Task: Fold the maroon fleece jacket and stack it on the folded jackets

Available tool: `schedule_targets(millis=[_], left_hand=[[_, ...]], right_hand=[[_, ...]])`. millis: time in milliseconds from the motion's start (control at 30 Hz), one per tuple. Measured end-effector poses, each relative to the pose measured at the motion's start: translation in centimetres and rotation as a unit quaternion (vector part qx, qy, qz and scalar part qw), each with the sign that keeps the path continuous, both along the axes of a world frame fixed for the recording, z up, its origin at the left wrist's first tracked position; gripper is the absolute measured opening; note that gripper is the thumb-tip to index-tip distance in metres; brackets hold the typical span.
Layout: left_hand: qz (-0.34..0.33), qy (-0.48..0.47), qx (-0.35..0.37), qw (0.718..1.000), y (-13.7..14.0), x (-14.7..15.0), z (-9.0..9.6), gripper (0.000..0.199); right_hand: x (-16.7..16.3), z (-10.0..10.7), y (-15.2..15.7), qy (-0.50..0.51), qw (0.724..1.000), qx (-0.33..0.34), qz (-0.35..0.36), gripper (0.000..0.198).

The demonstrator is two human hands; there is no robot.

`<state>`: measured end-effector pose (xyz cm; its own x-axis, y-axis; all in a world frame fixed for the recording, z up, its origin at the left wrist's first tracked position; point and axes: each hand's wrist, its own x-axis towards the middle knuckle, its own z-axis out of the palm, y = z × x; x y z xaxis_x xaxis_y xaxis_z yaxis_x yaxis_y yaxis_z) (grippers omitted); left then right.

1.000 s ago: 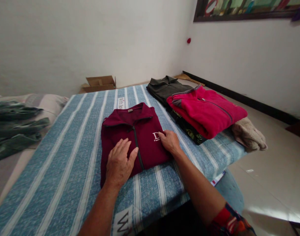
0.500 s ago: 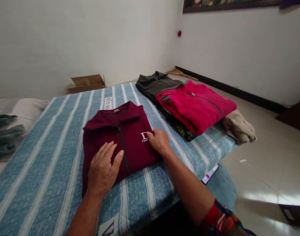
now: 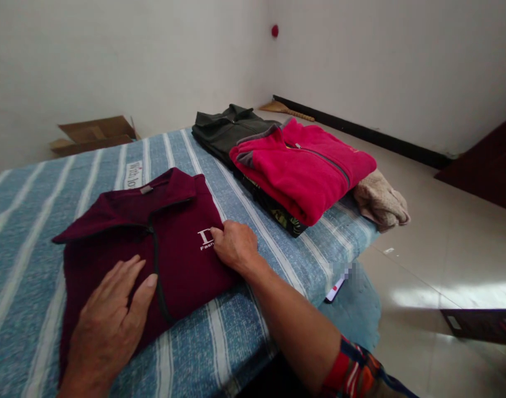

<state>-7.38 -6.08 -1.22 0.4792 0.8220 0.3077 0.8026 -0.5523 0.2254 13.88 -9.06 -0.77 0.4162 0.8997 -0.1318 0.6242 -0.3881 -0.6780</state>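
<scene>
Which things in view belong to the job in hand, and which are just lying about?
In hand:
- maroon jacket, under the left hand and right hand
- striped cover, beneath it
- pink fleece and dark jacket, folded nearby: probably related

Apparently lying about:
- cardboard box
- beige fabric

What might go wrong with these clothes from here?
The beige garment droops over the edge of the striped cover, so a bump might send it to the floor.

The right hand appears to pinch one side of the maroon jacket, while the left hand lies flat over the other; uneven pulling could wrinkle it or loosen its folds.
</scene>
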Motion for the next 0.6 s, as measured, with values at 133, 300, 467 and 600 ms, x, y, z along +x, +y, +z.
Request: schedule_targets(millis=[133,300,467,600], left_hand=[[0.014,0.001,-0.016,1.000,0.0,-0.1,-0.2,0.078],[0.015,-0.013,-0.019,1.000,-0.1,-0.3,-0.9,0.069],[0.018,-0.010,-0.017,1.000,-0.2,-0.5,-1.0,0.066],[0.029,0.009,-0.022,0.999,-0.2,-0.5,-0.7,0.069]], right_hand=[[0.1,0.3,0.0,0.003,1.000,-0.003,0.009,0.044],[0.2,0.5,0.1,0.007,1.000,-0.017,0.015,0.045],[0.2,0.4,0.1,0.002,1.000,-0.009,0.014,0.045],[0.1,0.3,0.1,0.002,1.000,-0.009,0.013,0.044]])
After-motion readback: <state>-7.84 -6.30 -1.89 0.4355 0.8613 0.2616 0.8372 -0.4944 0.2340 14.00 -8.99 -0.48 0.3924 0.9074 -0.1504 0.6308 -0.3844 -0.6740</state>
